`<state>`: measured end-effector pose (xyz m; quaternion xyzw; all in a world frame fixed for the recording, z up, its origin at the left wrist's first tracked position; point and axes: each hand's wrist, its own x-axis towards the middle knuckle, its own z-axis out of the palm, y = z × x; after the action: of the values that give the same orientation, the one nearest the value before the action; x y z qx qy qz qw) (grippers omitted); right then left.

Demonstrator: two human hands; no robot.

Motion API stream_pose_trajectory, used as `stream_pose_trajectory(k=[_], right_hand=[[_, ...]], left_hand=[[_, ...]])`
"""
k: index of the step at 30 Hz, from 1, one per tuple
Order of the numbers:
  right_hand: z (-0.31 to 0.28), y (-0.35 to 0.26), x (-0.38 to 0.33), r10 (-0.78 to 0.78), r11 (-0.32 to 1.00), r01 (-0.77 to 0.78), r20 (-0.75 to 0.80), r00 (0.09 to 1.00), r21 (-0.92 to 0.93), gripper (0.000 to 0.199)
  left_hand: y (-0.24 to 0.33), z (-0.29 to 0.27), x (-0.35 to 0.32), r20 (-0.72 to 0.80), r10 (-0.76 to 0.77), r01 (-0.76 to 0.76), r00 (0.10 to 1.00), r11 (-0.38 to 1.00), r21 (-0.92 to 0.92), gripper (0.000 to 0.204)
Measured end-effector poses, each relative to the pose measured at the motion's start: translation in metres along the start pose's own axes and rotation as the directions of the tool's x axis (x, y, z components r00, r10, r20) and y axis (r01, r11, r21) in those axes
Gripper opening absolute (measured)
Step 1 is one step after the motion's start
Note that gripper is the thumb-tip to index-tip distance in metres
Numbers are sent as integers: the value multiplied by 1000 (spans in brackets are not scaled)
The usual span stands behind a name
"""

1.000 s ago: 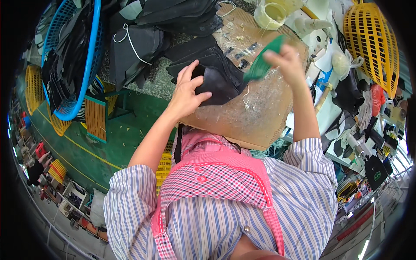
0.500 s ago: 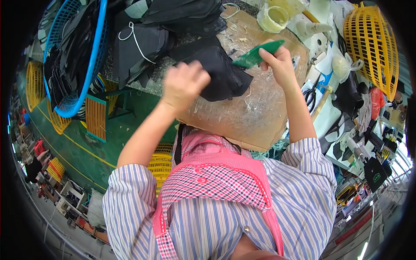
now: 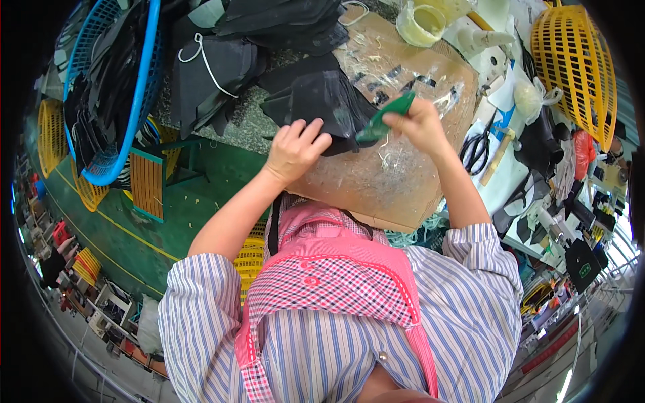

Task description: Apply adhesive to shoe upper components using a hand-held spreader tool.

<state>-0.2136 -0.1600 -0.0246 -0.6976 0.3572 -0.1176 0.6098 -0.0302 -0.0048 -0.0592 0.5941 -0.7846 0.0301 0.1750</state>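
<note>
A fanned stack of thin black sheet pieces (image 3: 316, 101) lies at the left edge of the cardboard. My left hand (image 3: 295, 151) rests on its near edge, back of the hand up, fingers lightly bent and apart. My right hand (image 3: 420, 127) is closed around a flat green tool with a pointed, blade-like outline (image 3: 388, 121). The tool's lower tip meets the right edge of the black stack. A sheet of cardboard (image 3: 383, 191), smeared with pale residue, lies beneath both hands.
A tub of pale yellow paste (image 3: 421, 25) stands at the far side. Scissors (image 3: 476, 153) and a wooden-handled tool (image 3: 498, 158) lie right. More black pieces (image 3: 213, 74) with white cord sit left, beside a blue basket (image 3: 107, 176). A yellow basket (image 3: 576, 74) is far right.
My left hand has come down onto the near edge of the black stack. My right hand has brought the green tool left and nearer, against the stack, and the pieces fan out more.
</note>
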Motion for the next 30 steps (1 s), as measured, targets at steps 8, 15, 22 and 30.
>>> stream_pose_trajectory(k=[8, 15, 22, 30], right_hand=[[17, 1, -41, -51, 999, 50, -67, 996, -12, 7], [-78, 15, 56, -314, 922, 375, -756, 574, -99, 12], [-132, 17, 74, -135, 918, 374, -785, 605, 130, 19], [-33, 7, 30, 27, 962, 37, -229, 973, 270, 14]], left_hand=[[-6, 6, 2, -31, -97, 92, 995, 985, -148, 10], [-75, -21, 63, 789, -274, 812, 550, -44, -582, 6], [-164, -92, 147, 299, -508, 522, 808, 381, -763, 23], [-74, -31, 64, -75, -264, 235, 962, 934, -271, 44]])
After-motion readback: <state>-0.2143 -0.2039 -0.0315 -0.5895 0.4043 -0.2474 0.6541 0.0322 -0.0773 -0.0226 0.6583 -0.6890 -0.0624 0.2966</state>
